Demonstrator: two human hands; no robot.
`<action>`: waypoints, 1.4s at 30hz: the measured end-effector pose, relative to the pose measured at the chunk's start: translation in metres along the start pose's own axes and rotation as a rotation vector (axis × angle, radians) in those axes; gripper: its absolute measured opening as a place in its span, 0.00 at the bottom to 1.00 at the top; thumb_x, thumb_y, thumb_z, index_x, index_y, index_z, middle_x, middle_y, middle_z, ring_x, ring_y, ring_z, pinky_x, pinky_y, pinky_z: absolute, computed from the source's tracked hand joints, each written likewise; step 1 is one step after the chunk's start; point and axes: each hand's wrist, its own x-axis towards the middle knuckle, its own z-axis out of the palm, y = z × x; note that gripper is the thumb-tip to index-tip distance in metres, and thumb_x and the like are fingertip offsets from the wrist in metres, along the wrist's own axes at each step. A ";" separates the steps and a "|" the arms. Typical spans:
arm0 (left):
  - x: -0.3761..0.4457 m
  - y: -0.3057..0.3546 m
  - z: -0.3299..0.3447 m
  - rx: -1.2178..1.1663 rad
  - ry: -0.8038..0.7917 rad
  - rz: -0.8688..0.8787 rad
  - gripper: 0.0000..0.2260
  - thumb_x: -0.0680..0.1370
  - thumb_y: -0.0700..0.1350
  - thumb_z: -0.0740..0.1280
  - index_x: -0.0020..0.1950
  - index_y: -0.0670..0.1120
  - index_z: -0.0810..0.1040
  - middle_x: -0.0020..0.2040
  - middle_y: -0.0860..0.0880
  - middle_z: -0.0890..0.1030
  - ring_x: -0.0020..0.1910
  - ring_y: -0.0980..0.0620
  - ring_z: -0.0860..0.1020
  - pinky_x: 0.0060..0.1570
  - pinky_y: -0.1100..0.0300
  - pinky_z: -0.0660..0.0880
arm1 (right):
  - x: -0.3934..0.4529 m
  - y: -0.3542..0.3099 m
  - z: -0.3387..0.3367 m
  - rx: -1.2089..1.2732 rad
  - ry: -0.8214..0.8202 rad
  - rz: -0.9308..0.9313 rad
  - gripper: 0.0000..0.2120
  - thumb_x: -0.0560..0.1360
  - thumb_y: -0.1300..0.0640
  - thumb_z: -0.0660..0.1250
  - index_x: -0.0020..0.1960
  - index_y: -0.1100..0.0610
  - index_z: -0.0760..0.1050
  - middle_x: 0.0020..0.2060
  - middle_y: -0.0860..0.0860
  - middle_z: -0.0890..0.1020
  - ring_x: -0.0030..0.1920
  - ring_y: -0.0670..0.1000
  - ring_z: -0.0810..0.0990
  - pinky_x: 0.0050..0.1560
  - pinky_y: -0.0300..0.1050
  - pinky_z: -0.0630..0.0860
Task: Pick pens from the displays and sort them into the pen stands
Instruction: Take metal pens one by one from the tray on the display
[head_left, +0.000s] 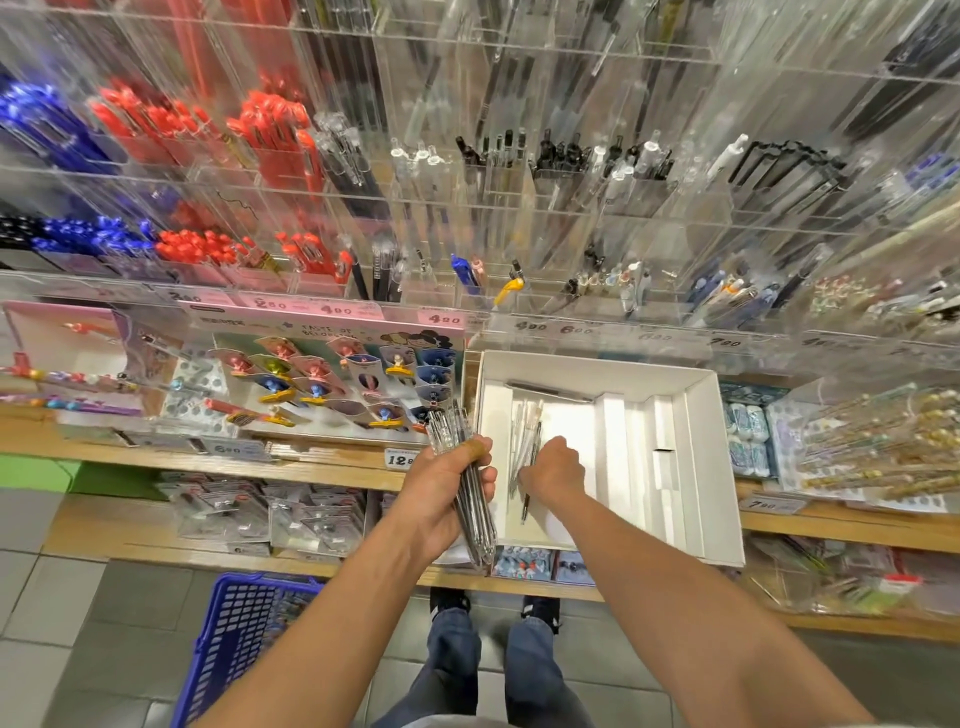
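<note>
My left hand (451, 480) grips a thick bundle of clear-barrelled pens (470, 514), held slantwise in front of the shelf. My right hand (553, 470) reaches into a white cardboard box (711, 467) on the wooden shelf, its fingers curled around a few loose clear pens (524, 441) lying in the box's left part. Above, clear acrylic pen stands (519, 208) hold rows of blue, red, black and clear pens.
A card display of clip pens (337, 379) stands left of the box. Packets of erasers (748, 436) and beaded pens (883, 447) lie to the right. A blue shopping basket (244, 634) sits on the tiled floor by my feet. Price labels line the shelf edges.
</note>
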 end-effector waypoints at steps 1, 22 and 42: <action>0.000 0.000 0.000 -0.003 0.000 -0.002 0.02 0.78 0.35 0.67 0.50 0.39 0.78 0.31 0.47 0.78 0.28 0.51 0.77 0.28 0.61 0.76 | -0.001 0.000 -0.001 -0.002 0.004 0.005 0.17 0.70 0.58 0.72 0.53 0.59 0.68 0.38 0.49 0.73 0.38 0.51 0.74 0.28 0.39 0.65; 0.001 0.008 0.014 0.062 0.034 0.046 0.23 0.76 0.35 0.71 0.68 0.30 0.69 0.35 0.44 0.79 0.28 0.51 0.77 0.25 0.61 0.76 | -0.069 -0.017 -0.083 0.863 -0.364 -0.247 0.08 0.77 0.58 0.68 0.55 0.60 0.78 0.42 0.56 0.84 0.39 0.50 0.82 0.43 0.42 0.80; -0.005 0.001 -0.003 0.071 0.044 0.013 0.18 0.76 0.33 0.69 0.65 0.32 0.71 0.34 0.45 0.78 0.30 0.52 0.76 0.29 0.61 0.74 | 0.030 -0.016 -0.065 1.271 -0.216 0.316 0.07 0.78 0.65 0.56 0.44 0.59 0.71 0.31 0.54 0.74 0.27 0.48 0.67 0.33 0.41 0.69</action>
